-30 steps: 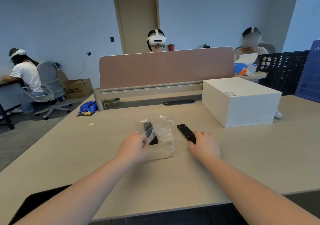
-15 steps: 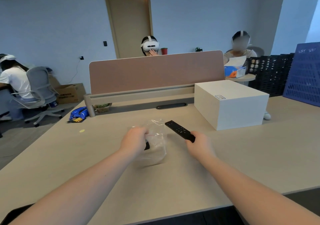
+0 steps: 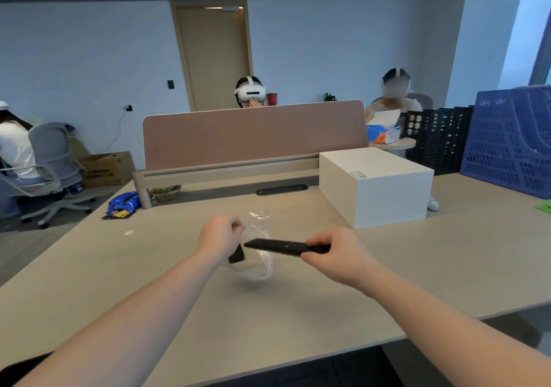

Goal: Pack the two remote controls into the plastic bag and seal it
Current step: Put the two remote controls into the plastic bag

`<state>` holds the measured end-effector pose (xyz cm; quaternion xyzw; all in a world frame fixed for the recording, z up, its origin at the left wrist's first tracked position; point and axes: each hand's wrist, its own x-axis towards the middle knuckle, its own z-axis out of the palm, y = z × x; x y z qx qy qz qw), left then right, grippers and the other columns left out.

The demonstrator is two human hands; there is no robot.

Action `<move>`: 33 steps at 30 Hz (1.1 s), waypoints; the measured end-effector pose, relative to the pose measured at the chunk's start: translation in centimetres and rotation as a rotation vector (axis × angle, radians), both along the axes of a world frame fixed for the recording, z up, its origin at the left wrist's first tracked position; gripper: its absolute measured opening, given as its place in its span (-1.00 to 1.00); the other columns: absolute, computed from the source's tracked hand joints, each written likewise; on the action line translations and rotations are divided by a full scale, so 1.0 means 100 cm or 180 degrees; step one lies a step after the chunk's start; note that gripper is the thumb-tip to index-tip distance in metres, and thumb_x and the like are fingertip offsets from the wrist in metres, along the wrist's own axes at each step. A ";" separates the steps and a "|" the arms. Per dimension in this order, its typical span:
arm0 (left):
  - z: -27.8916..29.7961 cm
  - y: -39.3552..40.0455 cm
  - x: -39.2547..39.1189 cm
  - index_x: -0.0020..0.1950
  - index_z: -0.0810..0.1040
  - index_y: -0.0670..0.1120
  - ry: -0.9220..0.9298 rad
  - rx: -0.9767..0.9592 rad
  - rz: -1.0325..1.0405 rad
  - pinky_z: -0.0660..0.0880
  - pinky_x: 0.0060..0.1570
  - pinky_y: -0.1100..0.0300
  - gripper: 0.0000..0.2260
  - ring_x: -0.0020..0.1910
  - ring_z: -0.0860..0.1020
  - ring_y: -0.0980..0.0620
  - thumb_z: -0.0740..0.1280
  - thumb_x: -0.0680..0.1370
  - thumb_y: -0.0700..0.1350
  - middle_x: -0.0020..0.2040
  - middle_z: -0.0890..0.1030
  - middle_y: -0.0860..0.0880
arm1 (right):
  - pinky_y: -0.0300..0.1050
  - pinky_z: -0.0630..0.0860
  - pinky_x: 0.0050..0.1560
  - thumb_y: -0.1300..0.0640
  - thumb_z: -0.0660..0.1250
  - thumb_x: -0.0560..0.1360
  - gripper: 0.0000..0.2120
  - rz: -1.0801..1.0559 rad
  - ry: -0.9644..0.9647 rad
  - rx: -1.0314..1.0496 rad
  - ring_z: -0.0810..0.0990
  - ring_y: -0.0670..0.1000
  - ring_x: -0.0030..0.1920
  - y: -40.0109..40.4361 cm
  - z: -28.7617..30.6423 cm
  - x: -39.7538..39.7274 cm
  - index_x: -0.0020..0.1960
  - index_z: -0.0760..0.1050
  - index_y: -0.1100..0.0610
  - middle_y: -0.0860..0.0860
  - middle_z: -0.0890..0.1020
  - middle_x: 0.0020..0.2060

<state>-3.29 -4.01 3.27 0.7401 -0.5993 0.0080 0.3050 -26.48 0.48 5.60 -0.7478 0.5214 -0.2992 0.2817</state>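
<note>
Table [image 3: 447, 267]: broad beige surface, carrying all items listed. Divider panel [image 3: 253, 136]: brownish-pink, upright along the far edge of the table on a grey rail. Blue crate [image 3: 510, 145]: perforated plastic, standing at the far right; a black crate [image 3: 438, 139] just beside it to the left. White box [image 3: 375, 187]: closed cube on the table right of centre, bearing a small outlined label on its top face, the writing too small to read. Cardboard carton [image 3: 104, 169]: on the floor at left, dark print on its side, illegible. Blue packet [image 3: 123, 204]: crumpled, at the far left corner of the table near the rail post; lettering not readable. Plastic bag [image 3: 259, 255]: clear, crinkled, held up off the table between the two forearms, its mouth toward the right. First remote control [image 3: 237, 257]: black, inside the bag, only its lower end visible under the left hand. Second remote control [image 3: 283, 246]: black, long, held level, its left tip at the mouth of the bag; button markings blurred. Left hand [image 3: 219, 237]: closed, pinching the bag's upper edge. Right hand [image 3: 337, 255]: closed around the right end of the second remote control. Yellow dot [image 3: 128, 232]: small round mark on the table at left.
</note>
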 end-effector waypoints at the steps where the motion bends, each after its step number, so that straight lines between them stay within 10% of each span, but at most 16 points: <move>1: 0.000 0.001 0.000 -0.02 0.63 -0.14 0.0030 -0.0030 -0.0007 0.48 0.03 0.05 -0.85 0.02 0.54 -0.13 0.29 0.54 -0.12 0.00 0.64 -0.13 | -0.09 0.51 -0.19 0.14 0.35 0.44 -0.85 0.0044 0.0083 0.0035 0.58 0.11 -0.22 0.001 -0.004 0.001 -0.06 0.65 0.16 0.21 0.68 -0.12; 7: -0.005 0.010 -0.004 -0.01 0.66 -0.06 -0.0053 -0.0091 -0.0256 0.47 -0.03 0.07 -0.85 0.01 0.55 -0.12 0.31 0.53 -0.10 -0.04 0.67 -0.09 | -0.16 0.33 -0.39 0.09 0.28 0.44 -0.86 -0.0123 0.0337 -0.0055 0.47 0.06 -0.34 -0.002 -0.042 0.029 -0.24 0.55 0.11 0.00 0.47 -0.44; 23: -0.013 0.003 -0.003 -0.02 0.68 -0.06 0.0335 -0.0234 -0.0786 0.47 0.03 0.19 -0.88 0.02 0.60 -0.01 0.37 0.50 -0.14 -0.02 0.71 -0.03 | -0.02 0.50 0.02 0.35 0.18 0.51 -0.75 -0.0023 0.1469 -0.0555 0.52 0.18 0.16 -0.030 -0.069 0.110 0.17 0.46 0.25 0.20 0.56 0.14; 33: -0.023 0.003 0.011 0.12 0.60 -0.05 0.0418 -0.0058 -0.0825 0.46 0.04 0.21 -0.77 -0.12 0.53 0.07 0.40 0.47 -0.15 -0.06 0.64 0.00 | 0.01 0.55 0.03 0.29 0.20 0.48 -0.69 0.0223 0.1184 -0.0172 0.57 0.21 0.09 -0.064 -0.077 0.138 0.20 0.47 0.16 0.17 0.53 0.13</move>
